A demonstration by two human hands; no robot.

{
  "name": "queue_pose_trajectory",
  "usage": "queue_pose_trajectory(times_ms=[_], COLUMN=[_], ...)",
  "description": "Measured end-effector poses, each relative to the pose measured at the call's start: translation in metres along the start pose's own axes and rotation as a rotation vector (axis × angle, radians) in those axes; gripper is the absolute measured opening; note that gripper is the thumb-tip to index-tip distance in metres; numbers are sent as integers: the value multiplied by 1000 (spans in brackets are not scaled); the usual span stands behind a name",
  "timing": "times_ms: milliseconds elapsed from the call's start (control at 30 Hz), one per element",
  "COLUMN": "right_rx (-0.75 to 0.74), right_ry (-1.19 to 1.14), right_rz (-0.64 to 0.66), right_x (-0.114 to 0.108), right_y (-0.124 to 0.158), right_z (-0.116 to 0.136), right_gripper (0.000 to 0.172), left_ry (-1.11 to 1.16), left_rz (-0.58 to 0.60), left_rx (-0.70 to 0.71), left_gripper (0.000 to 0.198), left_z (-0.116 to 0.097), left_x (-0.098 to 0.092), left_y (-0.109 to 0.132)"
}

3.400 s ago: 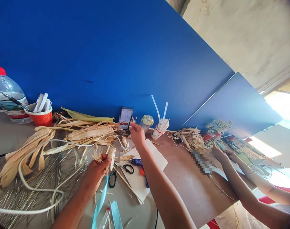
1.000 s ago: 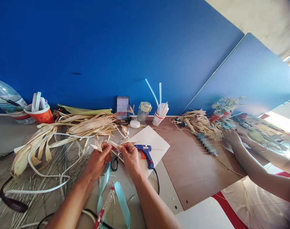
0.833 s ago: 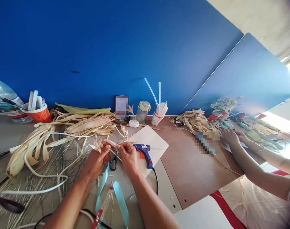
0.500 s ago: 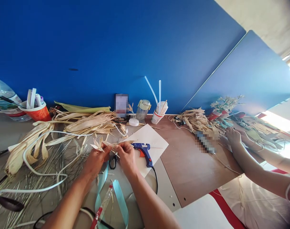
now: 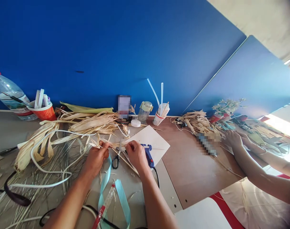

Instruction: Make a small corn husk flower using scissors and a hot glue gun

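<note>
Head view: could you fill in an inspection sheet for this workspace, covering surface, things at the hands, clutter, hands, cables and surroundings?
Surface: grey tabletop at left, brown tabletop at right.
Things at the hands: dry husk pieces in the left hand; scissors and blue glue gun near the right hand, the gun lying on a pale sheet.
Clutter: husk pile, thin strands, light-blue ribbon, red cup holding a pen and white items, plastic bottle.
Hands: left pinches the husk pieces; right has bent fingers, grip unclear.
Cables: white cable loops over the strands; black cable leaves the glue gun.
Surroundings: blue partition behind; another person's arms at right.
</note>
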State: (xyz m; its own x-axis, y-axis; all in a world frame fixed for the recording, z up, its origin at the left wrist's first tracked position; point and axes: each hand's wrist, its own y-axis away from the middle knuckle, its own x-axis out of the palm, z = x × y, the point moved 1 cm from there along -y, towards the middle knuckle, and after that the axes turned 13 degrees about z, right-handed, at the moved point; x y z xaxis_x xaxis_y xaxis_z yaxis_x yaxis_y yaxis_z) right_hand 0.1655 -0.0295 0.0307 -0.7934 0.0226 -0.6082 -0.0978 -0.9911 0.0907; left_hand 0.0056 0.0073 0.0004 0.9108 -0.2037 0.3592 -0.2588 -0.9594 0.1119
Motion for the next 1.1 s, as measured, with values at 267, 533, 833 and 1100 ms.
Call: queue_pose_trajectory(times_ms=[267,533,833,1100], right_rx=[84,44,70,42], right_ry=[596,670,662,648], right_rz=[200,243,257,276], right_x=[11,24,20,20], right_y=[17,21,16,19], right_z=[12,16,10,8], right_gripper=[31,48,44,41], left_ry=[38,-1,20,16], left_rz=[13,6,-31,-45], left_rx=[44,75,84,81], left_gripper=[43,37,36,34], left_z=[0,-6,-5,-6], left_x=[-1,2,0,-1], left_y=[-1,2,0,1])
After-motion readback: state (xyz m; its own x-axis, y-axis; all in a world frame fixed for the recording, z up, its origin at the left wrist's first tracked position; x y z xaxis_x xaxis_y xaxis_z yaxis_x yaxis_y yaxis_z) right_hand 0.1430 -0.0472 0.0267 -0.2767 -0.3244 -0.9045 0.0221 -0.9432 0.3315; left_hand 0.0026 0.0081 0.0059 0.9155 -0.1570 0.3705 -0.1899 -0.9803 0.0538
